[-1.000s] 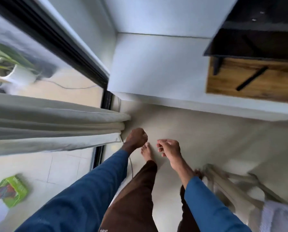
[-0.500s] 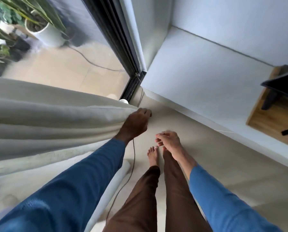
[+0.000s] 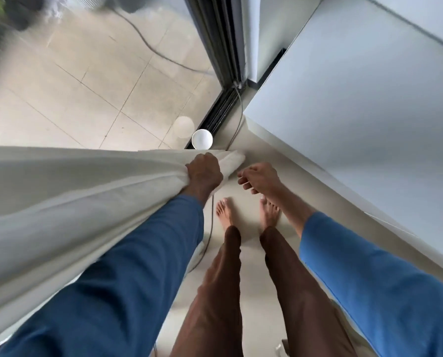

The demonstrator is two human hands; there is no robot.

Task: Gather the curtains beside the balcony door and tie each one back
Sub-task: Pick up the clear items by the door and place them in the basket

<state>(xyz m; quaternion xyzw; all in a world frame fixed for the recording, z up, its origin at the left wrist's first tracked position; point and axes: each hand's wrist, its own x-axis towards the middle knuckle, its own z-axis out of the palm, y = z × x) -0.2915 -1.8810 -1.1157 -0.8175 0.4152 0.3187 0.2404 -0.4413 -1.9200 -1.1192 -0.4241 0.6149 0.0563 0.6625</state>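
Head cam: left hand (image 3: 204, 173) clutches the curtain (image 3: 81, 191) bunched by the door frame (image 3: 216, 45); right hand (image 3: 259, 177) holds nothing, fingers loosely curled. A one-handed bunch could easily slip loose, and that floor cable (image 3: 210, 228) by the feet looks like a trip risk.

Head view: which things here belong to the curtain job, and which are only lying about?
For the job: curtain, gripped at its edge by the left hand; right hand, free beside it; balcony door.
Lying about: white round object by the door track; cable on the floor; cord outside the glass.
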